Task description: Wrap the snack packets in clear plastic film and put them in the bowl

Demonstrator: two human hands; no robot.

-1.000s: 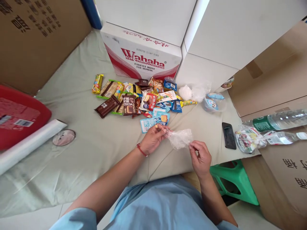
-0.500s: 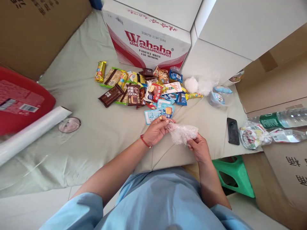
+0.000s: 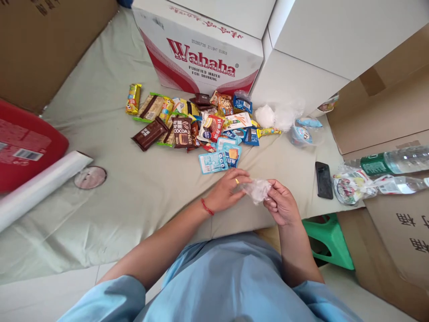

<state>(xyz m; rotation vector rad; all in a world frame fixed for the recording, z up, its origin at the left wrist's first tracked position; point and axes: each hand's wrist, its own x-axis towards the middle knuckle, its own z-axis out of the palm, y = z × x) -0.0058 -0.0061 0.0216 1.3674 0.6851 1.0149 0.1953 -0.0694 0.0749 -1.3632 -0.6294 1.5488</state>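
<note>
A small clear plastic bag [image 3: 257, 189] is bunched between both my hands above the cloth-covered table [image 3: 140, 197]. My left hand [image 3: 228, 190], with a ring and a red wrist cord, pinches the bag's left side. My right hand [image 3: 280, 203] closes its fingers on the bag's right side. Just beyond my hands lies a pile of wrapped snacks [image 3: 197, 127], with a blue packet [image 3: 214, 162] nearest my left hand.
A Wahaha carton [image 3: 201, 58] and white boxes stand behind the snacks. A black phone [image 3: 323, 180], bagged snacks and water bottles [image 3: 395, 163] lie at right. A plastic roll [image 3: 40, 188], a round lid and a red basin [image 3: 23, 147] lie at left. A green stool [image 3: 326, 239] stands below.
My hands have drawn closer together and the bag, spread out a second ago, is now crumpled into a smaller bunch between them. The view has shifted slightly.
</note>
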